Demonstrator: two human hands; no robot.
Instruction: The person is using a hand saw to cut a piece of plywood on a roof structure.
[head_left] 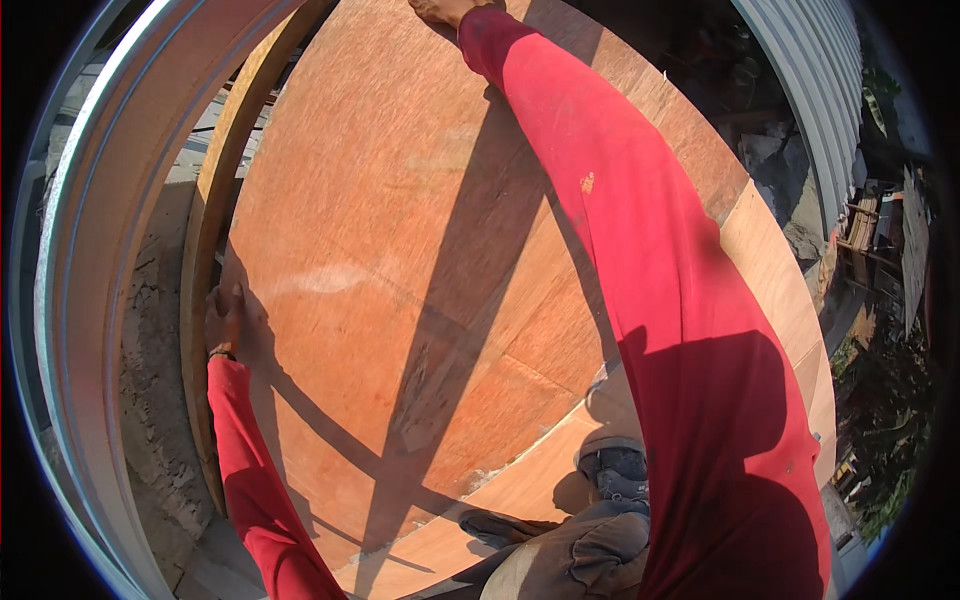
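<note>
A large reddish-brown plywood sheet [340, 210] spreads out in front of me. My left hand [226, 318] is at its left edge, thumb on the near side and fingers curled into the gap beside a wooden beam [203, 250]. Far ahead, my right arm stretches across the sheet, and my right hand [445, 8] rests above its surface at the top of the picture. That hand is partly cut off by the frame, so what its fingers do is hidden. Paler plywood [540, 460] lies under the near border of the reddish sheet.
A wide metal channel [100, 250] curves along the left side. Corrugated metal sheeting [810, 100] stands at the upper right, with rubble [785, 165], stacked wood [862, 225] and foliage [890, 420] beyond the plywood. My shoe [612, 465] is on the paler plywood.
</note>
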